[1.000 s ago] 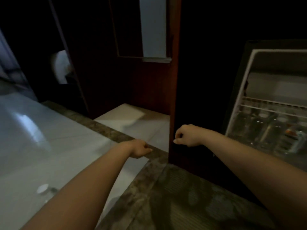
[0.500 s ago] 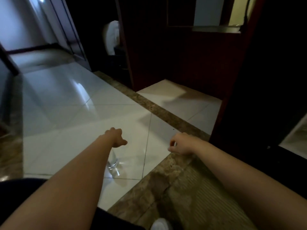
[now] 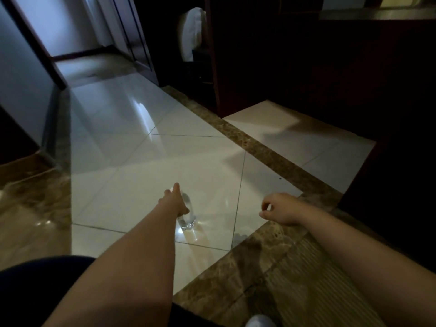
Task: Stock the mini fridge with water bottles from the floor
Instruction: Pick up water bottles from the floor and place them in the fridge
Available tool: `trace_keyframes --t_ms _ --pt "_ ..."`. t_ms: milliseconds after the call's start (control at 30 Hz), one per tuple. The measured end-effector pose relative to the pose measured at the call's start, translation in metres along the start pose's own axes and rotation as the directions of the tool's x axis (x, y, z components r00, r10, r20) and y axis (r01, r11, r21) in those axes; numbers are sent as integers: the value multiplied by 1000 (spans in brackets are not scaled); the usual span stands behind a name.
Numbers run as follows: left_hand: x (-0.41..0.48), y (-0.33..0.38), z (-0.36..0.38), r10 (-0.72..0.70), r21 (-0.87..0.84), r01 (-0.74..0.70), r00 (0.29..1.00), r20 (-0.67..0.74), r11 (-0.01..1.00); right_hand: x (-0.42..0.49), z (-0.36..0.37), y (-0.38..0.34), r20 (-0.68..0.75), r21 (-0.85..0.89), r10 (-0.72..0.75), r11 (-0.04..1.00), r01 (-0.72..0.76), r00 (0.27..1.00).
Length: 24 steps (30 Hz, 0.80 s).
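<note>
No legible text, label, brand or number on anything in view.

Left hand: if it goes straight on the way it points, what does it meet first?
The clear water bottle standing on the white floor tile. The left hand overlaps the bottle's top in this view, but the dim light hides whether they touch.

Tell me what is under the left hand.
A clear water bottle stands on the white floor tile under the left hand. The hand covers its cap and neck, so whether the fingers grip it cannot be seen.
</note>
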<state>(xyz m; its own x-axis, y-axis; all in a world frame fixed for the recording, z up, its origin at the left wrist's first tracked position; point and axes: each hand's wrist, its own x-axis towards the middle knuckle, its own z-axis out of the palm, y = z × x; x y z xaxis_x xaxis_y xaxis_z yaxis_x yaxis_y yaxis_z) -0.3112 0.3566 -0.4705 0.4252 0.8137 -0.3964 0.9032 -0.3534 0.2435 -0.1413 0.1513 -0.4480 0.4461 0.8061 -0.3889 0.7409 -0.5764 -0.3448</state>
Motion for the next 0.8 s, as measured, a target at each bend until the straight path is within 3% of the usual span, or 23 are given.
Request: trace_keyframes --t_ms 200,433,600,800 --pt "19 -5 6 -4 -36 -2 987 -158 999 8 16 -6 62 -23 -23 999 24 998" --pt "17 9 24 44 21 -40 972 -229 999 8 15 -2 51 -37 -10 999 12 999" --pt "11 26 28 152 7 -153 970 -190 988 0 12 6 61 -85 5 996 0 998" --pt "-8 64 23 344 -130 -349 937 -58 928 -23 -10 23 40 -115 37 993 -32 999"
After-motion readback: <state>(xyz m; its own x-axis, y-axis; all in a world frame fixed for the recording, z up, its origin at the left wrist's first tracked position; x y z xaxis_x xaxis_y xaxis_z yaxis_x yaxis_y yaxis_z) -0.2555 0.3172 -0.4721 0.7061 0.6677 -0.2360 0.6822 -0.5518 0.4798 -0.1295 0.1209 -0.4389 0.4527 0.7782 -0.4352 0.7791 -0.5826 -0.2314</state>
